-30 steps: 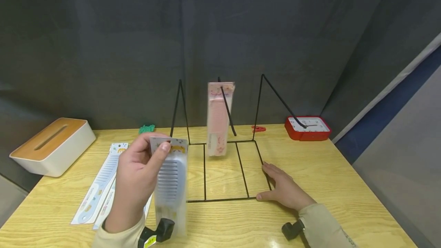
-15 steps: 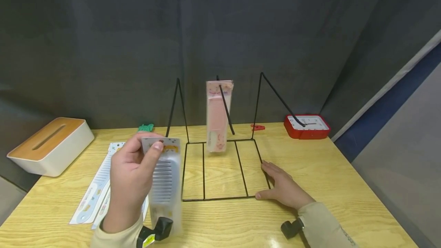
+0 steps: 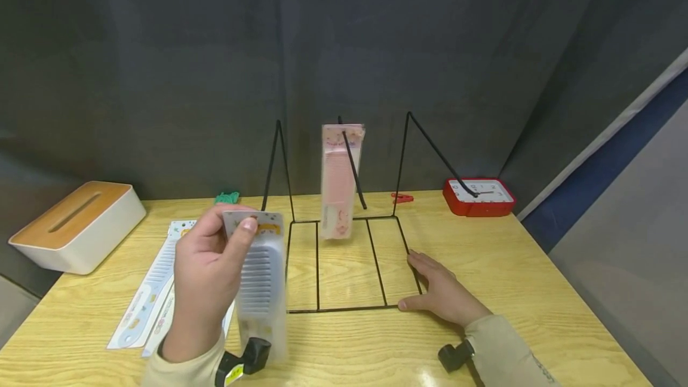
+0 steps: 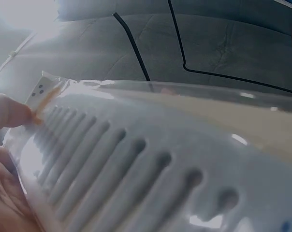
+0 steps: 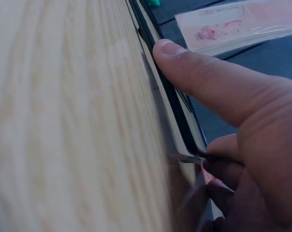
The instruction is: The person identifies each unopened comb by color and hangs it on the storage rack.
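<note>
Grey comb held up at the table's front left, little changed from a moment ago.

The left hand (image 3: 206, 273) pinches the packaged grey comb (image 3: 260, 282) by its top card, upright above the table (image 3: 537, 291), slightly nearer the wire rack (image 3: 344, 267) than half a second earlier. The right hand (image 3: 441, 294) stays flat, fingers straight, against the rack's front right corner. The pink comb (image 3: 338, 181) still hangs on the middle prong.

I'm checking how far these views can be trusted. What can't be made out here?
- Packaged comb: its lower end is blurred in the head view; the left wrist view is too close to show its outline.
- Left hand: its fingers behind the pack are hidden.
- Clock: face too small to read.
- Right hand: the right wrist view cuts off most fingers beside the wire rack.
</note>
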Action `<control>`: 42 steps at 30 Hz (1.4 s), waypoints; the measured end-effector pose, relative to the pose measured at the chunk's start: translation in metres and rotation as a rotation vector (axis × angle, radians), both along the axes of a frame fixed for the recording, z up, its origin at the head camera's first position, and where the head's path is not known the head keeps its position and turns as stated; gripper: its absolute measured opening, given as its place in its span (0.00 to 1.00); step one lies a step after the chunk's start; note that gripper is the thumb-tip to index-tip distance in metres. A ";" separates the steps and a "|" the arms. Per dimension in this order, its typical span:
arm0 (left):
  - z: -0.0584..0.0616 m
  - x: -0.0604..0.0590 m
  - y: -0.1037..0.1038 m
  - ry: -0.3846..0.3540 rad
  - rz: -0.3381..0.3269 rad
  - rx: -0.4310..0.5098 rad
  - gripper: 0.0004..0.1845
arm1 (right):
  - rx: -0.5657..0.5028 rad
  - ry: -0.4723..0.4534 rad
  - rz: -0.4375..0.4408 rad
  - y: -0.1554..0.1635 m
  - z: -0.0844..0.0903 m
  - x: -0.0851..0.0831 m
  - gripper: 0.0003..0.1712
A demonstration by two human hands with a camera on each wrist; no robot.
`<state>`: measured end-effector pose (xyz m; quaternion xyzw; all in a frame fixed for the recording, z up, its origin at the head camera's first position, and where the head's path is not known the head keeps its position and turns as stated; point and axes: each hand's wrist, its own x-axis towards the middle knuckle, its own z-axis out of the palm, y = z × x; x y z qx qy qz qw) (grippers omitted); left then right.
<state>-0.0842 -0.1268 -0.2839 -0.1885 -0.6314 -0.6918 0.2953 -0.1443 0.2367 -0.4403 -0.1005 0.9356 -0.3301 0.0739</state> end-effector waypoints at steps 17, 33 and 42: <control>-0.001 -0.001 0.002 -0.016 0.007 -0.012 0.05 | 0.009 0.017 0.010 0.002 -0.001 -0.001 0.66; -0.012 -0.040 0.001 -0.213 0.104 -0.118 0.09 | -0.016 0.005 -0.015 0.001 -0.001 0.004 0.65; 0.001 -0.095 -0.003 -0.370 0.118 -0.207 0.18 | -0.014 -0.006 -0.007 0.001 0.001 0.003 0.64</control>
